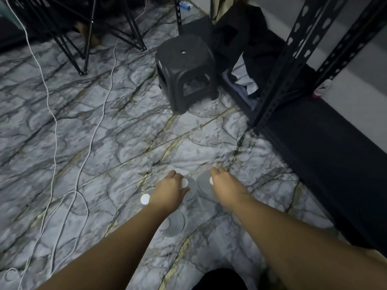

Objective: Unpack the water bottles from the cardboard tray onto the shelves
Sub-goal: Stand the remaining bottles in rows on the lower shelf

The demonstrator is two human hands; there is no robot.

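Clear water bottles (189, 190) upright on marble floor (104, 122), just short of black shelf rack (278, 65). Left hand (170, 190) curled round one cap, right hand (225, 185) gripping neighbour's top. Probably full, heavy, slick, thin-walled; neck best hold. No cardboard tray visible.

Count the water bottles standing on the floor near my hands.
4. One under the left hand, cap showing; one under the right hand; one left of the left wrist, cap; one between the forearms. Arms may hide others.
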